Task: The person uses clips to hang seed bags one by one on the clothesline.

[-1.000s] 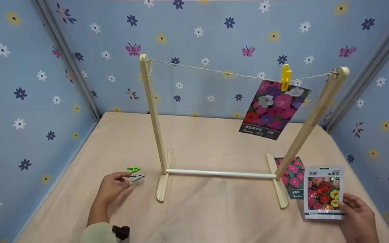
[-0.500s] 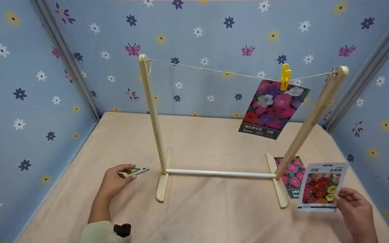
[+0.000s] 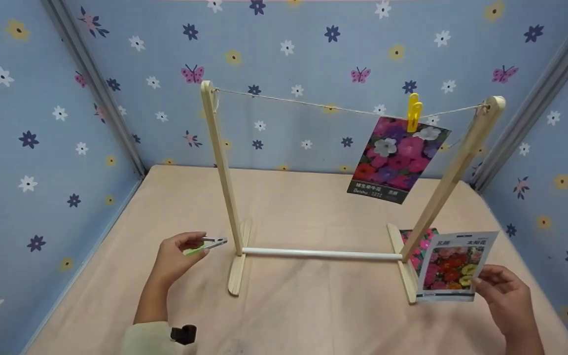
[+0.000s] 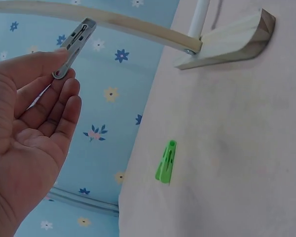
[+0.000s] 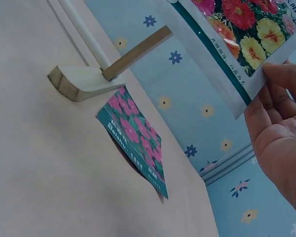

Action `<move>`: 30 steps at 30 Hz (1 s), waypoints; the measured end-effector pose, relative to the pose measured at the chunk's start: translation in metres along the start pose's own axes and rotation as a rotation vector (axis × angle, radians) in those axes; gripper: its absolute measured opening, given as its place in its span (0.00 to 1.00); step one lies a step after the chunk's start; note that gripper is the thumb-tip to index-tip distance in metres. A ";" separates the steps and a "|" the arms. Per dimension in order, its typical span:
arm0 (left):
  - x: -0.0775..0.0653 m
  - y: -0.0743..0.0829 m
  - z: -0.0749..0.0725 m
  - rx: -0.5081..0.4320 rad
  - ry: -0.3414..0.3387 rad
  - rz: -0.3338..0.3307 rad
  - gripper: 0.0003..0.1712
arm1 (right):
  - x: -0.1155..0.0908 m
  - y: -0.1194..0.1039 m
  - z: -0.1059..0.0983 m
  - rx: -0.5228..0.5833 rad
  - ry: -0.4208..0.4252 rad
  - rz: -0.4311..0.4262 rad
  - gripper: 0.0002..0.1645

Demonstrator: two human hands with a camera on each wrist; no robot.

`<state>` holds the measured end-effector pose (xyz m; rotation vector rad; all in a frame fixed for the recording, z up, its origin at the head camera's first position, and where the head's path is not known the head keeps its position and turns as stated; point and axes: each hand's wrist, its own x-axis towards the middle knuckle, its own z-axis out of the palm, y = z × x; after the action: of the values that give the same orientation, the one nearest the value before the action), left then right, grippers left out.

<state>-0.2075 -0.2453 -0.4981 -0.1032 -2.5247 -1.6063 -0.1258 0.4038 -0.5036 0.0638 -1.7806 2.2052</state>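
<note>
My left hand (image 3: pixel 178 259) pinches a grey clothespin (image 4: pixel 76 47) between thumb and fingers, raised above the table beside the rack's left post. A green clothespin (image 4: pixel 166 163) lies on the table below that hand. On the right, my right hand (image 3: pixel 506 296) grips the lower right edge of a white seed packet (image 3: pixel 454 268) printed with red and yellow flowers. The packet is held up in front of the right foot of the rack. Behind it, partly covered in the head view, a pink-flowered seed packet (image 5: pixel 135 136) lies on the table.
A wooden rack with a left post (image 3: pixel 222 167), a right post (image 3: pixel 454 182) and a white crossbar (image 3: pixel 321 253) stands mid-table. From its string (image 3: pixel 289 100) hangs a petunia-like flower packet (image 3: pixel 397 160) under a yellow clothespin (image 3: pixel 413 113). Patterned walls (image 3: pixel 284 69) surround the table (image 3: pixel 294 305).
My left hand has taken the grey clothespin off the table and lifted it up and to the right. My right hand has moved the white packet left and up, tilting it.
</note>
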 end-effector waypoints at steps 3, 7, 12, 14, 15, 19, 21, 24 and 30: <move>0.001 0.006 0.003 -0.012 0.012 0.006 0.21 | 0.001 -0.002 0.009 -0.025 0.013 -0.001 0.11; 0.003 0.014 0.006 -0.032 0.030 0.048 0.21 | 0.002 -0.006 0.021 -0.040 0.036 0.006 0.08; 0.004 0.028 0.008 -0.068 0.019 0.155 0.19 | 0.004 -0.012 0.036 -0.059 0.046 -0.004 0.06; 0.001 0.044 0.009 -0.098 0.013 0.189 0.18 | 0.005 -0.015 0.042 -0.069 0.045 -0.018 0.06; 0.000 0.053 0.009 -0.108 0.010 0.205 0.18 | 0.005 -0.016 0.045 -0.070 0.045 -0.025 0.06; -0.003 0.089 0.010 -0.115 0.006 0.270 0.17 | 0.007 -0.022 0.058 -0.103 0.034 -0.047 0.06; -0.001 0.099 0.011 -0.101 -0.002 0.321 0.16 | 0.008 -0.025 0.065 -0.128 0.031 -0.054 0.06; 0.002 0.112 0.013 -0.081 -0.013 0.390 0.17 | 0.011 -0.030 0.074 -0.190 0.027 -0.076 0.07; 0.010 0.132 0.015 -0.075 -0.043 0.464 0.18 | 0.017 -0.040 0.088 -0.302 0.011 -0.120 0.08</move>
<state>-0.2004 -0.1753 -0.3844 -0.6820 -2.2418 -1.5118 -0.1447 0.3304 -0.4418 0.0894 -2.0251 1.8316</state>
